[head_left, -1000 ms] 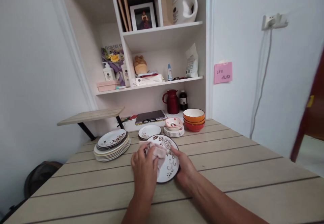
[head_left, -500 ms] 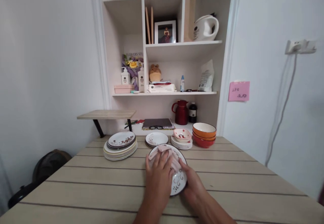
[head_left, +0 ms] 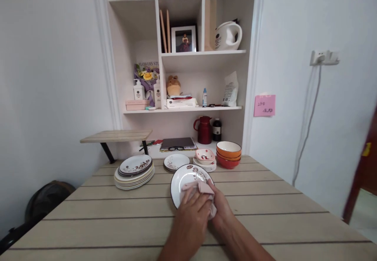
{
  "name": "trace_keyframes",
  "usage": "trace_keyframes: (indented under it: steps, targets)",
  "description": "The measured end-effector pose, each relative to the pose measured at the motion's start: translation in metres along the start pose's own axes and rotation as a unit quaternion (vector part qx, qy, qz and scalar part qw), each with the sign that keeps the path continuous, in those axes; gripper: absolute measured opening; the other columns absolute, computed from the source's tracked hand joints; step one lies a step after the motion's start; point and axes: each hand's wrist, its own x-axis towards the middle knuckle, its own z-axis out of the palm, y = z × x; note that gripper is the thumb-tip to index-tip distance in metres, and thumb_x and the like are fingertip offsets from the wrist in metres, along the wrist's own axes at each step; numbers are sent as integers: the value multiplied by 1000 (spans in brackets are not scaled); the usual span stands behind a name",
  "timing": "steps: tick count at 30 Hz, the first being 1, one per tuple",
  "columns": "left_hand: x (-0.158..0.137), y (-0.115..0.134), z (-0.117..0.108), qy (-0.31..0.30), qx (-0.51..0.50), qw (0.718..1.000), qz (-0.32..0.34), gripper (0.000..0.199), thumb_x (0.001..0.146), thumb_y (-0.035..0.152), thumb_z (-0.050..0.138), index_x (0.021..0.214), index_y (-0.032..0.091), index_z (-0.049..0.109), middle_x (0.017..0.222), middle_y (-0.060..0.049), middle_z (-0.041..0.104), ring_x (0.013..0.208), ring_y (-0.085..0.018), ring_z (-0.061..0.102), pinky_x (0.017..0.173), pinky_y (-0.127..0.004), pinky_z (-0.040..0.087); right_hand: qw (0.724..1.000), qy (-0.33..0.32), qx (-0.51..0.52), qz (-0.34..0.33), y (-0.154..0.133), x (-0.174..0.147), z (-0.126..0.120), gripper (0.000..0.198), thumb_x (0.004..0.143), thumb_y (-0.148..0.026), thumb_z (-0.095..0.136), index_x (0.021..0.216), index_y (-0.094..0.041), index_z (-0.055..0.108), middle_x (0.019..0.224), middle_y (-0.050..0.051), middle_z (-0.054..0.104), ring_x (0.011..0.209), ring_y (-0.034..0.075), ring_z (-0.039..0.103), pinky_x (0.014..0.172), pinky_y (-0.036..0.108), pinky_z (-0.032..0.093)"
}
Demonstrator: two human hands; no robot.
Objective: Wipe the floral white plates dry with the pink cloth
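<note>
A white plate point(head_left: 180, 183) with a dark rim and brown flower pattern is held tilted above the table. My right hand point(head_left: 221, 206) grips its right edge, thumb on the upper side. Pressed on the plate's lower part is a pale pink cloth point(head_left: 203, 188), under the fingers of my left hand point(head_left: 193, 217). The cloth hides the plate's lower right. Beyond the plate lie a small stack of patterned plates point(head_left: 176, 160) and a stack of small saucers point(head_left: 209, 167) topped by a pink-patterned bowl point(head_left: 205, 155).
On the left of the wooden table point(head_left: 118, 217) stands a tall stack of plates point(head_left: 134, 174). Orange and red bowls point(head_left: 229, 155) are stacked at the right back. A small raised shelf point(head_left: 116, 136) juts over the back left corner. A red jug point(head_left: 204, 130) stands behind.
My left hand has moved the cloth from the plate's upper part down to its lower right, uncovering the flower pattern at the top. The camera view has turned slightly right.
</note>
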Motion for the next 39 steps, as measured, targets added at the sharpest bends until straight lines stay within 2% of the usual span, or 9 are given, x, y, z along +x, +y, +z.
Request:
trace_keyframes:
  steps: [4,8,10,16,23,27,32,36,39]
  targets:
    - [-3,-12,7,4,25,999,-47,31,90,23,51,120,28,61,121,0,68,118,-19,57,119,-52,15,999,13,-1,-30,11,1,2,30,84,-40,62,89,-11,69,72,8,75,64,19,71,63,29,54]
    - [-4,-27,1,26,122,980,-157,38,91,14,44,126,25,57,132,-4,61,122,-22,54,114,-57,25,999,14,-12,-44,21,6,3,35,87,-37,58,106,-9,68,90,12,77,85,24,73,82,35,53]
    - [-6,-31,-2,36,162,970,-179,42,90,11,43,129,21,55,137,-7,57,126,-24,51,111,-57,31,999,5,-15,-47,22,9,0,39,86,-39,59,110,-9,67,93,13,77,92,25,72,87,36,52]
    - [-13,-25,2,60,180,974,-123,33,86,11,46,113,18,64,128,-7,64,120,-25,57,97,-44,50,997,-15,27,-73,15,18,-10,40,82,-43,61,104,-10,70,95,14,76,99,27,69,93,41,49]
    - [-6,-4,-1,-5,84,996,-1,35,86,19,50,118,22,63,125,-2,66,114,-21,61,96,-38,52,999,-27,7,-17,5,13,-11,43,81,-48,62,85,-6,71,76,16,75,81,27,72,86,40,53]
    - [-1,-9,-7,-23,86,995,-41,36,86,16,48,119,22,62,127,-1,65,116,-21,60,103,-44,47,999,-13,5,-40,14,10,-6,37,80,-42,65,92,-7,70,86,14,77,82,25,73,87,37,53]
    - [-2,-25,-9,0,124,985,-121,41,87,11,44,122,23,60,132,-4,61,121,-22,57,110,-55,36,998,-1,-14,-62,24,6,1,39,78,-39,67,103,-9,69,93,13,77,95,27,71,91,39,51]
    - [-9,-31,-2,46,164,973,-158,41,85,9,45,120,20,62,134,-6,59,126,-24,52,108,-53,40,998,17,-4,-56,22,7,1,37,79,-41,65,101,-11,70,89,12,77,93,28,71,90,43,51]
    - [-13,-28,1,64,161,975,-142,39,83,9,46,117,19,63,131,-6,62,124,-24,54,104,-48,46,998,23,21,-54,14,10,-2,33,83,-40,60,99,-12,69,83,11,77,91,28,72,90,44,51]
